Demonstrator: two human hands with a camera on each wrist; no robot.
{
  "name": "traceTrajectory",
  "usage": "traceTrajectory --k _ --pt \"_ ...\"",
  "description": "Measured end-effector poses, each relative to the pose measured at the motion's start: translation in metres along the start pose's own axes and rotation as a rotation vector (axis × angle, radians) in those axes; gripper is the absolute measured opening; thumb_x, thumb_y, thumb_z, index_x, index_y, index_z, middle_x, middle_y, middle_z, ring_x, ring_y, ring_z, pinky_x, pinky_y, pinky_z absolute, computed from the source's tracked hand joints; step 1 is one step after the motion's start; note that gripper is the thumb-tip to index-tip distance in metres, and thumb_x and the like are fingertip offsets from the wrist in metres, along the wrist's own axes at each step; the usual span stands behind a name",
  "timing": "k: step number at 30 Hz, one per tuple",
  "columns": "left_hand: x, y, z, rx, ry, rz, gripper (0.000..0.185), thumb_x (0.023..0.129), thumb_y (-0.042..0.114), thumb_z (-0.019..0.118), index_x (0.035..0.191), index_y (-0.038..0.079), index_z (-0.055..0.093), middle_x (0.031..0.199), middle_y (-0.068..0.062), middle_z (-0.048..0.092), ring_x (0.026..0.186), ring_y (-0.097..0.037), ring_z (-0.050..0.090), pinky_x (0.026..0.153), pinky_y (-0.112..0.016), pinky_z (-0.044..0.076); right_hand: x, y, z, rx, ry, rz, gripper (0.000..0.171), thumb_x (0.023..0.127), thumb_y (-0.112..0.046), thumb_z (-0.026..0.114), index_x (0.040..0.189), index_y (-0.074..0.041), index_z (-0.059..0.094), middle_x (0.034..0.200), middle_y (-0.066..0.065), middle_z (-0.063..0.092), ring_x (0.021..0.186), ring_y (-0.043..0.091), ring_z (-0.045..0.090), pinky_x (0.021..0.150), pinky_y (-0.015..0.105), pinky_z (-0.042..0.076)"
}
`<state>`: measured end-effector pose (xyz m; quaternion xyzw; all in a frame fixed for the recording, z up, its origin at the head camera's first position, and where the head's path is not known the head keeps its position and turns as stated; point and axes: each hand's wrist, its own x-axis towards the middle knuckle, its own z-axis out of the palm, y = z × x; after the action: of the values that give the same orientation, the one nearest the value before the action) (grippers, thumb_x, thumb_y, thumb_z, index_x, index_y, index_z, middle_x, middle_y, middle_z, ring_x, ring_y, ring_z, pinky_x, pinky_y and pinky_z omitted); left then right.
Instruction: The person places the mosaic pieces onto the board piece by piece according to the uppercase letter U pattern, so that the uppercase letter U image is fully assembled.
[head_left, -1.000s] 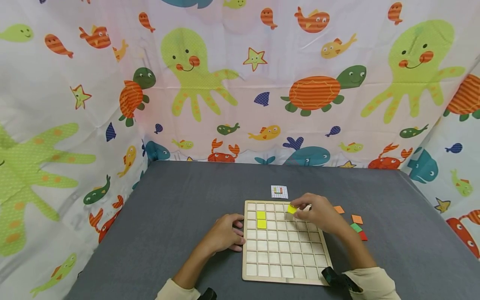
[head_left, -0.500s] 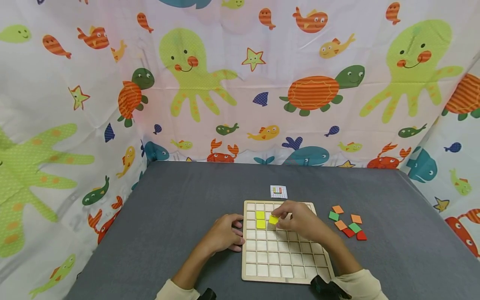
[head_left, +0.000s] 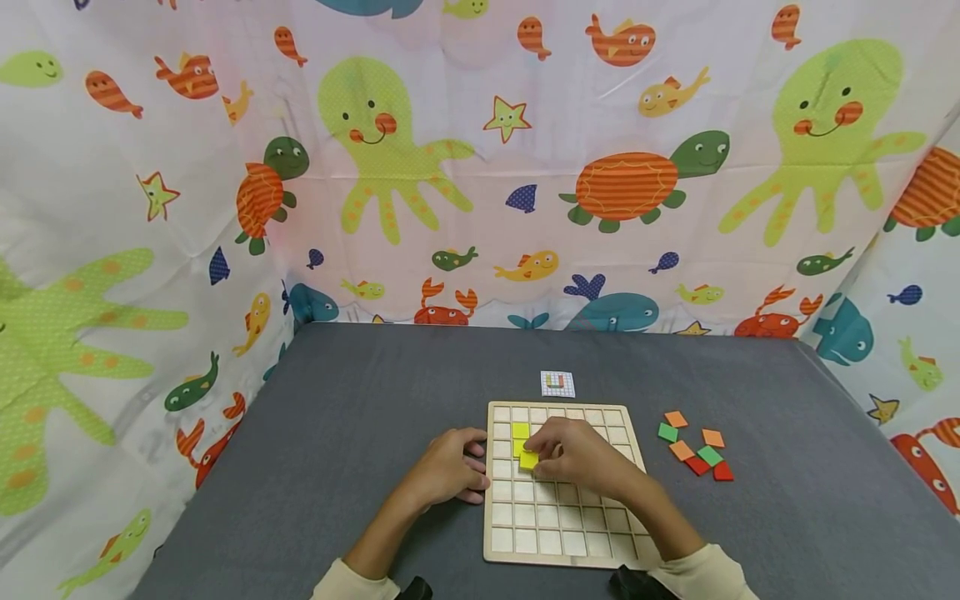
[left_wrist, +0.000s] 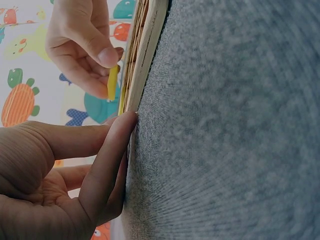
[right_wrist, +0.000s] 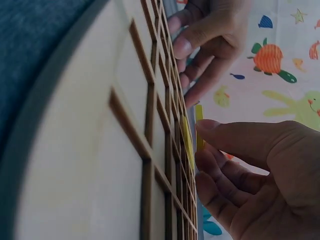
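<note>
Your right hand (head_left: pixel 573 458) pinches a yellow tile (head_left: pixel 528 460) over the wooden board (head_left: pixel 562 550), just below the two yellow tiles (head_left: pixel 521 431) already seated. Your left hand (head_left: pixel 450 467) rests relaxed against the board's left edge, steadying it. Most squares are unfilled, and seven loose tiles (head_left: pixel 693 450) wait on the table (head_left: pixel 360 417).

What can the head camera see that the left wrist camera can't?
Only the head view shows the whole wooden grid board from above, two yellow tiles already seated in it, the loose orange, green and red tiles on the grey table, and the small pattern card.

Only the left wrist view shows the board edge-on, with the left hand's fingertips pressed against its side.

Both show the right hand pinching a yellow tile just over the board, and the left hand beside it.
</note>
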<state>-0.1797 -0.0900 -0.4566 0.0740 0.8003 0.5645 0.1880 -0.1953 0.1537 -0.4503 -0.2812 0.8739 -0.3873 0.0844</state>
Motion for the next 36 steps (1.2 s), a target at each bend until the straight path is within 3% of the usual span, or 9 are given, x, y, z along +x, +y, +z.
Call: traceTrajectory --k 14,36 --pt "0.0014 -0.0016 0.0008 0.013 0.008 0.002 0.068 0.075 -0.013 0.073 0.137 -0.001 0.049 0.112 -0.016 0.053 0.086 -0.021 0.064 0.056 -0.034 0.061 0.0025 -0.0023 0.0088 -0.041 -0.017 0.002 0.029 0.080 -0.009 0.080 0.107 -0.008 0.072 0.097 -0.001 0.066 0.084 0.013 0.063 0.071 0.025 0.054" --pt "0.0033 -0.0031 0.0012 0.016 0.004 -0.006 0.068 0.075 -0.013 0.073 0.138 -0.001 0.049 0.111 -0.015 0.053 0.086 -0.020 0.065 0.056 -0.034 0.061 0.0037 -0.0022 0.0088 -0.014 -0.035 -0.032 0.033 0.078 -0.004 0.080 0.109 -0.007 0.070 0.097 0.001 0.067 0.085 0.018 0.065 0.073 0.028 0.057"
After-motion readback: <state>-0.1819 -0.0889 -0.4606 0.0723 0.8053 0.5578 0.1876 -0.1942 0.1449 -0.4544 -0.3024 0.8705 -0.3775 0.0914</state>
